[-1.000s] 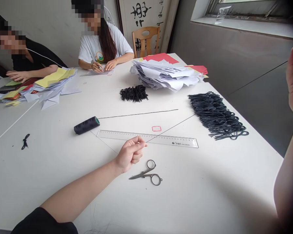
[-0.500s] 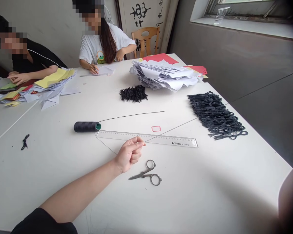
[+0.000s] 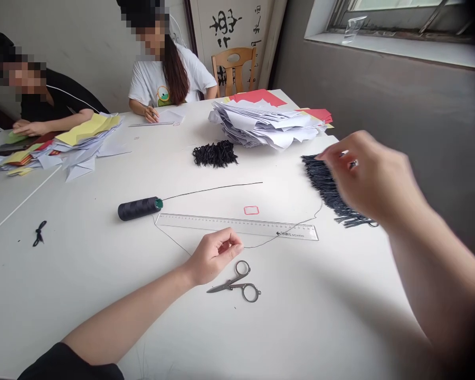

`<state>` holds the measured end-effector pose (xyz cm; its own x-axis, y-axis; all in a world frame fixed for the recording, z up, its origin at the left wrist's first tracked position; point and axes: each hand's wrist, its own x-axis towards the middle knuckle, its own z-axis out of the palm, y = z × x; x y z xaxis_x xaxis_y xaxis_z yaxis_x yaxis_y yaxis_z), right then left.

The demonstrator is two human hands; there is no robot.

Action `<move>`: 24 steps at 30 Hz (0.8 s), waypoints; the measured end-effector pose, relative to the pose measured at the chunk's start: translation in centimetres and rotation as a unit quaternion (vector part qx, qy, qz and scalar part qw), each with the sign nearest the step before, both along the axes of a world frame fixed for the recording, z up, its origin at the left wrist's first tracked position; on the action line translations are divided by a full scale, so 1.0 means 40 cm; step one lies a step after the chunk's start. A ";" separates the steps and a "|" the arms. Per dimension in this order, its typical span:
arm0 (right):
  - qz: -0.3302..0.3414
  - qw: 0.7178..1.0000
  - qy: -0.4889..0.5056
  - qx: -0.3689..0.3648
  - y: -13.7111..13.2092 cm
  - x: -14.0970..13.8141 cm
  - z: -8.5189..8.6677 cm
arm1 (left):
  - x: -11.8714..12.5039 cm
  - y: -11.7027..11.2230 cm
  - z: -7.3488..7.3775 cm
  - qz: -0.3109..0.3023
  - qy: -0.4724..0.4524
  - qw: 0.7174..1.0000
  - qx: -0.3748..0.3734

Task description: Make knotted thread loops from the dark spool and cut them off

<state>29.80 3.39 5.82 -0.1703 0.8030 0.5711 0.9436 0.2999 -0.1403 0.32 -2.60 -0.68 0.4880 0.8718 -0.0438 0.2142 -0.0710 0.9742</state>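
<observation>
My left hand is over the middle of the table, finger and thumb pinched on a thin dark thread. One side of this thread runs back to a black thread spool lying on its side. On the other side it sags across a clear ruler and rises toward my right hand. That hand, slightly blurred, is raised with its fingertips pinched together, apparently on the thread's far part. It partly covers a row of dark looped cords. Open metal scissors lie just below my left hand.
Behind the spool is a bunch of short black cord loops. A stack of white paper with red sheets stands farther back. At left lie a small knotted cord and colored papers. Two people sit across the table.
My right hand has come into view from the right. The thread, taut before, now hangs slack between my hands. The spool has turned slightly, and my left hand has shifted little.
</observation>
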 end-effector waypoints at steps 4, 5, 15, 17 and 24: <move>0.163 0.972 -0.157 -0.068 0.043 -0.134 -0.142 | -0.010 -0.001 0.019 -0.042 0.084 0.985 0.147; 0.188 0.965 -0.164 -0.082 0.056 -0.153 -0.176 | -0.011 -0.001 0.019 -0.051 0.101 0.980 0.162; 0.186 0.965 -0.106 -0.154 0.128 -0.166 -0.285 | 0.005 0.009 -0.010 -0.077 0.154 0.969 0.176; 0.179 0.965 -0.111 -0.155 0.127 -0.167 -0.282 | 0.005 0.008 -0.010 -0.083 0.163 0.967 0.176; 0.142 0.968 -0.138 -0.155 0.118 -0.155 -0.272 | 0.006 0.000 -0.018 -0.097 0.176 0.963 0.178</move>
<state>23.59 8.11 -5.06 -0.5203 0.8273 0.2116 0.8441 0.5359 -0.0197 0.58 -2.61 -1.39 0.6535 0.7553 0.0487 0.4752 -0.4595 0.7504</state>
